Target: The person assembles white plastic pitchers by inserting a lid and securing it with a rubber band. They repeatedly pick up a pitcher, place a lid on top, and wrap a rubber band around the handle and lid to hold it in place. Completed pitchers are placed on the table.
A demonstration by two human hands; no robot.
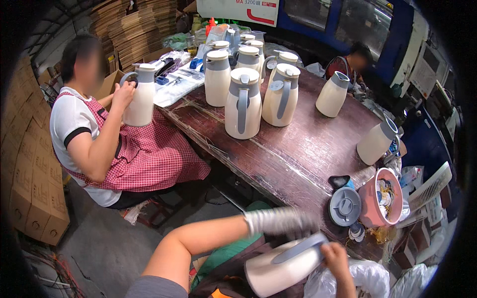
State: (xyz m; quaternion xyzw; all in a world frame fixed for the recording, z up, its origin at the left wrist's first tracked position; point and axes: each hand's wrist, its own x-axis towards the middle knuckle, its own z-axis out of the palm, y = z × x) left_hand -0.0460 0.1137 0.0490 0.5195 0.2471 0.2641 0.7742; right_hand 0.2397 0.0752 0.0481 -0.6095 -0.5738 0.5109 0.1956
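A cream vacuum jug with a grey handle lies tilted over my lap, its base toward the lower left. My right hand is closed on its top end, by the upper part of the handle. My left hand, in a grey-and-white striped glove, is just above the handle and smeared by motion. Its fingers cannot be made out, nor whether it touches the jug. Close beyond my hands on the table are a round grey lid and a pink bucket of small round pieces.
Several finished-looking jugs stand on the dark wooden table. Two lidless jugs, one upright and one leaning, are at right. A co-worker at left holds a jug. Another person sits at the far side.
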